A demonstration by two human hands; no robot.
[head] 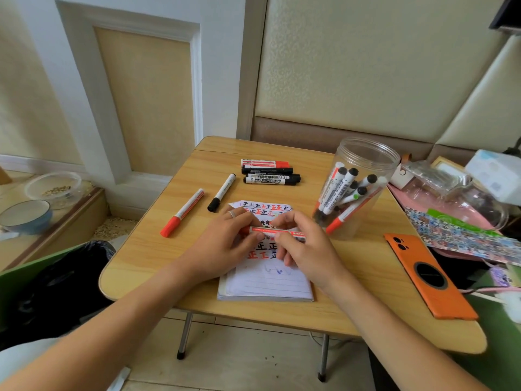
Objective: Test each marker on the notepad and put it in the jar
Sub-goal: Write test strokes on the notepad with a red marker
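Observation:
A red marker (272, 230) lies level just above the lined notepad (266, 283), whose top half is covered in red and black test marks. My left hand (225, 238) grips its left end and my right hand (303, 244) pinches its barrel from the right. The clear plastic jar (366, 153) stands open at the right of the notepad with several markers leaning inside. Loose on the table lie a red-capped marker (183, 212), a black-capped marker (222, 192) and a stack of several markers (269, 171).
An orange phone (428, 275) lies face down near the table's right edge. Clutter of bags and packets (462, 210) crowds the right side. A black bin bag (62, 280) sits to the left below the wooden table (158, 258), with bowls (26, 215) beyond it.

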